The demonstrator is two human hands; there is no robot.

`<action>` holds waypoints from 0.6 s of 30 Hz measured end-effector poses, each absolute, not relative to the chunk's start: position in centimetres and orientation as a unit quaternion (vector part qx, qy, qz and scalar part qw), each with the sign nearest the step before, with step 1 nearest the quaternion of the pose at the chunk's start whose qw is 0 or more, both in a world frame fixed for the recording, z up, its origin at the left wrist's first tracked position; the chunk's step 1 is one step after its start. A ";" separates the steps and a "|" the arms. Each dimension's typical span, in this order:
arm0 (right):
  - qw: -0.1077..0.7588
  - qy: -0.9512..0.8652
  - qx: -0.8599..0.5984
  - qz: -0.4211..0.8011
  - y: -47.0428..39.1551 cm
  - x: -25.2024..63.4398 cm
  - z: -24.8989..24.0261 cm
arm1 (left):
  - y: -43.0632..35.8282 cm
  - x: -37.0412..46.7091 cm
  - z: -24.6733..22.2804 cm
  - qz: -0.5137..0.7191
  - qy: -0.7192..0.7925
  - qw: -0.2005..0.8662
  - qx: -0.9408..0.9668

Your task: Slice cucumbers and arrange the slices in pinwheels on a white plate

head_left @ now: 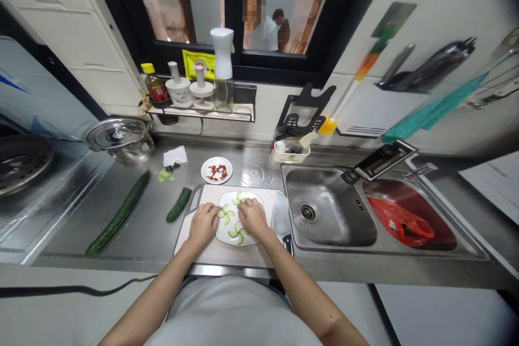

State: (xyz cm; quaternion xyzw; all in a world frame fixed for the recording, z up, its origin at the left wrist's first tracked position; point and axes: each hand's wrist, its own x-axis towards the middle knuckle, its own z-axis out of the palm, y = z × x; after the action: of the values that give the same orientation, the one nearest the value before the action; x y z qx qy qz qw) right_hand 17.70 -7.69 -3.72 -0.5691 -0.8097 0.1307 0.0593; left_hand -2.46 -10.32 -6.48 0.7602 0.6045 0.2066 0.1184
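Note:
A white plate lies on the cutting board, with thin cucumber slices set on it in pinwheel clusters. My left hand is over the plate's left edge, fingers curled together beside the left cluster; what they hold, if anything, is hidden. With fingers bent and closed, my right hand touches slices of the upper cluster from the right. A cleaver rests along the board's right side. Left of the board lie a cut cucumber piece and a long whole cucumber.
Behind the board is a small plate of red pieces. Cucumber scraps lie near a white paper. A lidded pot stands back left. The sink is on the right, a red bag in its far basin.

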 end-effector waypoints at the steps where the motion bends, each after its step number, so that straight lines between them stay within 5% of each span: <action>1: 0.054 -0.811 -0.568 0.131 -7.8 17.7 -3.7 | -10.3 -2.6 -6.4 0.214 0.617 0.120 0.748; 18: 0.050 -0.830 -0.541 0.127 -8.0 16.8 -4.2 | -10.0 -1.9 -7.1 0.222 0.580 0.131 0.773</action>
State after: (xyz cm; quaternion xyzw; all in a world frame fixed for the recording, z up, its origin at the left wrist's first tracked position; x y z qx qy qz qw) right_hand 16.76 -8.00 -4.21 -0.5405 -0.8302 0.1268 0.0501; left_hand -1.90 -10.01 -7.08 0.7728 0.5799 0.2224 0.1306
